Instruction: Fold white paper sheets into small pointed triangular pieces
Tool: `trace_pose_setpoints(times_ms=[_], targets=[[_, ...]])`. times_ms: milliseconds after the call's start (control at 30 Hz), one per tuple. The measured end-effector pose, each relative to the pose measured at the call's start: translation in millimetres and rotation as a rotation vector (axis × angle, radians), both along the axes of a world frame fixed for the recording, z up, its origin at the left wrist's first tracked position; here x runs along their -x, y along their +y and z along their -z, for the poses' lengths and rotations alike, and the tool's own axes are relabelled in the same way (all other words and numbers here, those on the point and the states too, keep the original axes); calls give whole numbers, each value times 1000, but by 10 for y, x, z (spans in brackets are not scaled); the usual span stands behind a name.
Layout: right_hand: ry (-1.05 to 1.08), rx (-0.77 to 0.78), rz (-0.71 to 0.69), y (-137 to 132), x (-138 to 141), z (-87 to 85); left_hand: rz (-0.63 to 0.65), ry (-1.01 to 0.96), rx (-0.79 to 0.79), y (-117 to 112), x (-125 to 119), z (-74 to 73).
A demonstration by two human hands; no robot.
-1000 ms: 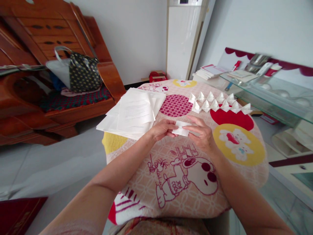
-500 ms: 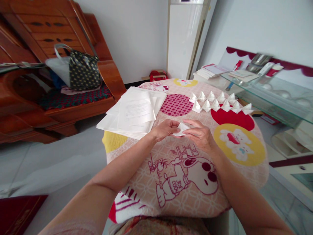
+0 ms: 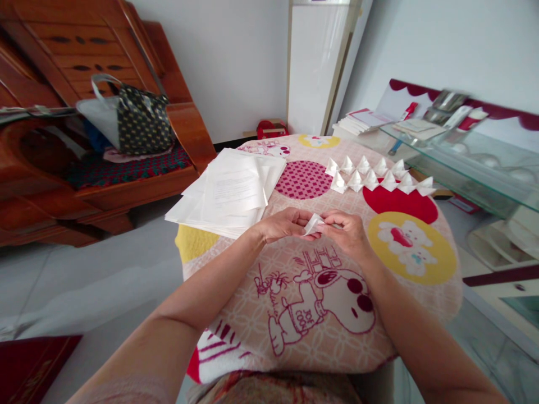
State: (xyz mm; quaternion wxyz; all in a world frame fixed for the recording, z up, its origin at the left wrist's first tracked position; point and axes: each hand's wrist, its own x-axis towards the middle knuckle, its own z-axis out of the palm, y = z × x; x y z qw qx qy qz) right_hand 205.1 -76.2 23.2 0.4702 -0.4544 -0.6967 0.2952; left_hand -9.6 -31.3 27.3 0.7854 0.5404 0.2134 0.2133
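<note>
A small white folded paper piece (image 3: 314, 224) is pinched between both my hands over the middle of a round table. My left hand (image 3: 282, 225) closes on its left side with thumb and fingers. My right hand (image 3: 347, 231) grips its right side, fingers curled. The paper stands slightly off the cartoon-printed cloth (image 3: 320, 303). Two rows of several finished folded paper triangles (image 3: 377, 175) lie beyond my hands at the table's far right. A stack of white paper sheets (image 3: 229, 193) rests at the far left of the table, partly over its edge.
A wooden bench (image 3: 84, 112) with a dotted bag (image 3: 141, 120) stands to the left. A glass shelf (image 3: 471, 157) with books and tins runs along the right. A white cabinet (image 3: 315, 64) is behind the table. A red mat (image 3: 29, 367) lies on the floor.
The paper piece lay flat as a strip under my fingers; now both hands have folded it smaller and lifted it into a pinch. My hands drew closer together.
</note>
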Motion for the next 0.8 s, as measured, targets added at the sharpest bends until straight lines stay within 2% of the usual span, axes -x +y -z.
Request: trace_pose_setpoints(times_ms=[233, 433, 600, 800], targets=[[90, 210, 44, -10, 29, -4, 7, -16, -22, -42, -37, -6], [74, 241, 61, -45, 79, -95, -86, 52, -52, -79, -127, 30], [69, 245, 73, -24, 63, -42, -153, 99, -59, -91, -186, 82], [101, 296, 56, 1, -12, -36, -202, 119, -63, -83, -182, 45]])
